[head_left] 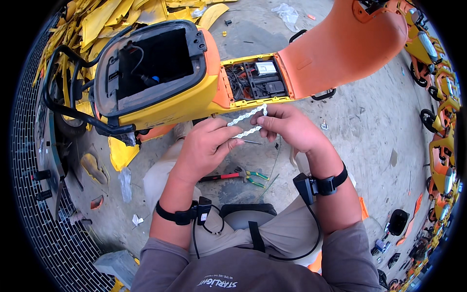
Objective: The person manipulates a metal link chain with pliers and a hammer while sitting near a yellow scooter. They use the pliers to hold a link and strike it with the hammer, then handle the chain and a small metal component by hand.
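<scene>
A pale, chain-like strip of small round links [249, 115] is stretched in a bent loop between my two hands. My left hand [203, 146] pinches its left ends between thumb and fingers. At the right bend, the thumb and fingertips of my right hand [293, 127] grip it. Just beyond the hands lies a yellow and orange scooter body [172, 108]. Its open floor compartment [272, 87] shows wiring, black parts and a silver box. To the left of that, the scooter's black-rimmed seat bin [108, 92] stands uncovered, with a cable inside.
On the concrete below my hands lie a red-and-black-handled tool [219, 177] and green-and-yellow-handled pliers [258, 178]. Yellow panels [104, 22] are heaped at the far left. An orange front shield [340, 53] rises at the far right. Several scooters [440, 146] line the right side.
</scene>
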`<state>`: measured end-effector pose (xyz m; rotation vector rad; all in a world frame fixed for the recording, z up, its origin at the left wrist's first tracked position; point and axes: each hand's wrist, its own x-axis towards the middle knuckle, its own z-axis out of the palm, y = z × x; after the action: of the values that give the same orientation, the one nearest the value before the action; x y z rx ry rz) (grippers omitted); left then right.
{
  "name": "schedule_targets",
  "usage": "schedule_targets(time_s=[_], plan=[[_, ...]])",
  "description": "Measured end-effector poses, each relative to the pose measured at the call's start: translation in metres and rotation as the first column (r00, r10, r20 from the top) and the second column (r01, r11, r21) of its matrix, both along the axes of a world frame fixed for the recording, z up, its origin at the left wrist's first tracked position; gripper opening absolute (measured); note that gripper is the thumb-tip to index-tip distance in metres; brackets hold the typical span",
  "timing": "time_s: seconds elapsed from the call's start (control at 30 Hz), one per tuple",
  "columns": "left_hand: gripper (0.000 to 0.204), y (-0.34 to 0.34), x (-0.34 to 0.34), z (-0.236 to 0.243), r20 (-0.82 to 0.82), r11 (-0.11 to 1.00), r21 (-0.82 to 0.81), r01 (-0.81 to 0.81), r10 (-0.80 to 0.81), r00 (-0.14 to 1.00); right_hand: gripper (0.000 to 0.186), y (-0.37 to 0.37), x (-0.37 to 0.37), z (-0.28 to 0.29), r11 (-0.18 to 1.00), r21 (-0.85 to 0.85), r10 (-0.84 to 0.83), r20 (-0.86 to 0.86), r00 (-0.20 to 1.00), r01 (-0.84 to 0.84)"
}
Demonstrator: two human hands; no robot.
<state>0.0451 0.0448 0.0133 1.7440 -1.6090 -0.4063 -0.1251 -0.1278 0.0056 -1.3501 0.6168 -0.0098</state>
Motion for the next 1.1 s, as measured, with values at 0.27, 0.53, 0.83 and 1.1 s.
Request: schedule_targets(time_s=[0.27,0.53,0.83,1.1], plan=[[0.02,-0.003,-0.004,0.0,-0.058,0.994,-0.101,-0.043,0.037,0.998,0.021,0.01,0.004,-0.006,0.986,-0.002,0.167,0.045,0.985,-0.167],[0.028,-0.006,-0.014,-0.015,-0.616,0.955,0.013,-0.296,0.241,0.75,0.02,0.027,0.013,-0.004,0.961,0.014,0.277,0.044,0.96,-0.278],[0.028,-0.016,-0.007,-0.016,-0.925,0.97,0.201,-0.137,0.233,0.3,0.024,0.027,0.013,-0.008,0.915,-0.03,0.402,-0.021,0.916,-0.402],[0.026,-0.018,-0.008,-0.031,-0.967,0.948,0.146,-0.284,0.198,0.163,0.029,0.018,0.008,-0.004,0.957,0.081,0.283,-0.028,0.959,-0.28]])
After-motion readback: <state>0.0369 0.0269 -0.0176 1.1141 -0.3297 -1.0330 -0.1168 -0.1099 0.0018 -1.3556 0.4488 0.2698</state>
